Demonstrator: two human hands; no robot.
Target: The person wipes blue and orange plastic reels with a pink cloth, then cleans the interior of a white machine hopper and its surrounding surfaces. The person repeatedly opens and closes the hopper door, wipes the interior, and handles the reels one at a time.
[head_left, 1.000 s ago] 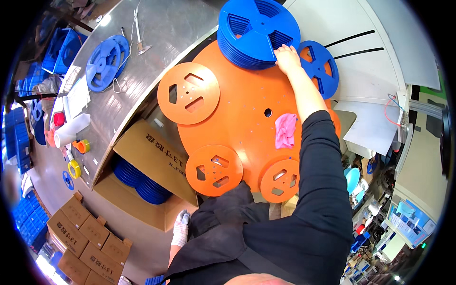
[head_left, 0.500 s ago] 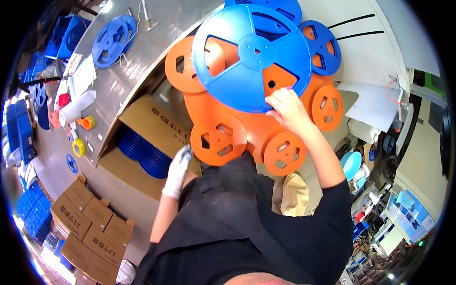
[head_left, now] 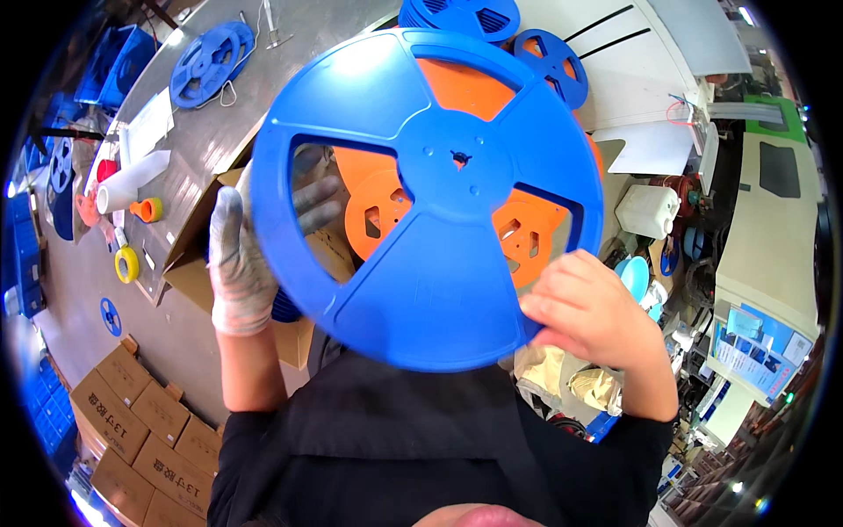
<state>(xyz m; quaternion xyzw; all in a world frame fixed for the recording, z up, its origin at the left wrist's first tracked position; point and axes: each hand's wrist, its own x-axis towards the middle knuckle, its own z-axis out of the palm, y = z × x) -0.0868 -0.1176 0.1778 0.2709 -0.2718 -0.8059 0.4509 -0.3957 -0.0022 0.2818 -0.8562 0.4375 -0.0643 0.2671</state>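
A large blue plastic reel [head_left: 428, 294], round with wide cut-out windows and a small centre hole, is held up in front of my chest. My right hand [head_left: 597, 307], bare, grips its lower right rim with curled fingers. My left hand [head_left: 241, 285], in a whitish glove, is at the reel's left rim with thumb and fingers spread. Those fingers reach behind the reel and show through its left window; whether they touch it I cannot tell. Behind the reel are orange discs [head_left: 376, 215] with cut-outs, mostly hidden by it.
Smaller blue reels [head_left: 465, 16] stand beyond the orange discs. An open carton [head_left: 198, 277] is beside my left hand. On the grey table [head_left: 206, 145] lie another blue reel [head_left: 211, 63] and tape rolls [head_left: 126, 263]. Stacked cartons [head_left: 154, 430] stand at lower left.
The blue reel has come off the orange discs toward me, with my right hand on its rim. My left hand has risen from beside the carton to the reel's left edge.
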